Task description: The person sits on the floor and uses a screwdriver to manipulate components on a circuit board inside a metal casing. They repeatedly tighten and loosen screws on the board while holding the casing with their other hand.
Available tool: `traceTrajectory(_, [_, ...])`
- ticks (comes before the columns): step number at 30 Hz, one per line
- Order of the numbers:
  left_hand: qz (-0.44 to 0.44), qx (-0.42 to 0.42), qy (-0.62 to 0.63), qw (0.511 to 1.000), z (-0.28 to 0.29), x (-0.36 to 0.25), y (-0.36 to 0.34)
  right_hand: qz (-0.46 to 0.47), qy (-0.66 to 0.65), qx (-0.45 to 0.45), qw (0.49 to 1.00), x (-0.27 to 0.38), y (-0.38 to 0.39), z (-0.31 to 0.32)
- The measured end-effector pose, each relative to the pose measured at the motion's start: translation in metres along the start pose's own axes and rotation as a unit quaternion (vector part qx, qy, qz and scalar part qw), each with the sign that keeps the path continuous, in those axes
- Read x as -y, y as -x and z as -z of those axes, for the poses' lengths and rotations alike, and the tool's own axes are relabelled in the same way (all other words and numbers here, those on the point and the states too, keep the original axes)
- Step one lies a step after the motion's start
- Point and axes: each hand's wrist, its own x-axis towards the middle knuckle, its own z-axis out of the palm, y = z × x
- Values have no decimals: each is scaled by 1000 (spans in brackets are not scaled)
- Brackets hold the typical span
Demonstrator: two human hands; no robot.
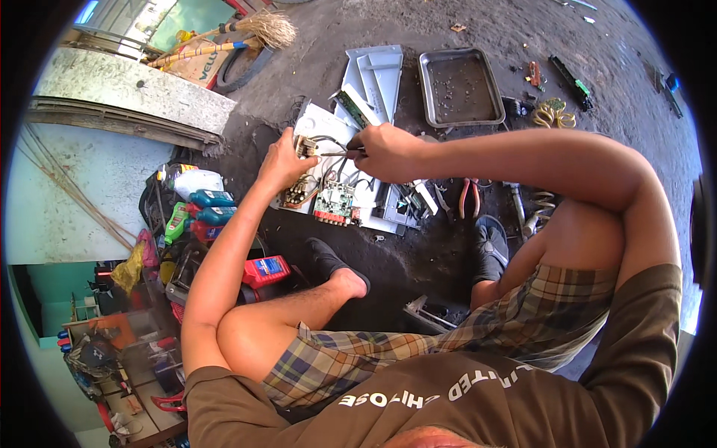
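Observation:
My left hand (282, 162) pinches the edge of a board crowded with parts (305, 147), at the left of a white metal panel (364, 196) on the ground. My right hand (388, 153) is closed around a slim screwdriver (336, 154). Its shaft points left and the tip reaches the board beside my left thumb; whether it touches cannot be made out. Black cables (327, 140) run between the hands. Toward me on the panel lies a green circuit board (334, 201) with a red edge. A long narrow board (360, 107) leans beyond my right hand.
A metal tray (495, 88) with small bits stands beyond my right forearm. Red-handled pliers (469, 198) and coiled springs (553, 113) lie to the right. Plastic bottles (211, 207) crowd the left side, with a red bottle (265, 271) by my left knee. A broom (265, 30) is farther off.

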Motion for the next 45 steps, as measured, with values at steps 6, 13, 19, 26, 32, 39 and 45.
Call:
traceTrajectory(6, [98,23,-126,987,10,-21,-10,-32,0,-28,999,-5,-20,-22])
traceTrajectory(13, [106,-12,-122,987,-2,-10,-16,-18,-9,-46,999,1,-39,-21])
traceTrajectory(19, [119,-14,-103,987,0,-22,-15,-27,-37,-61,997,-10,-48,-26])
traceTrajectory(26, [109,-16,-100,989,0,-16,-12,-12,-59,-54,997,-13,-45,-23])
traceTrajectory(32, [98,-21,-94,991,-1,-16,-12,9,-80,-67,994,-24,-45,-29])
traceTrajectory(39, [85,-23,-79,993,-4,-9,-14,15,-92,-72,993,-26,-45,-30])
traceTrajectory(45, [81,-21,-83,993,-3,-12,-14,-50,-152,-57,986,-15,-44,-23])
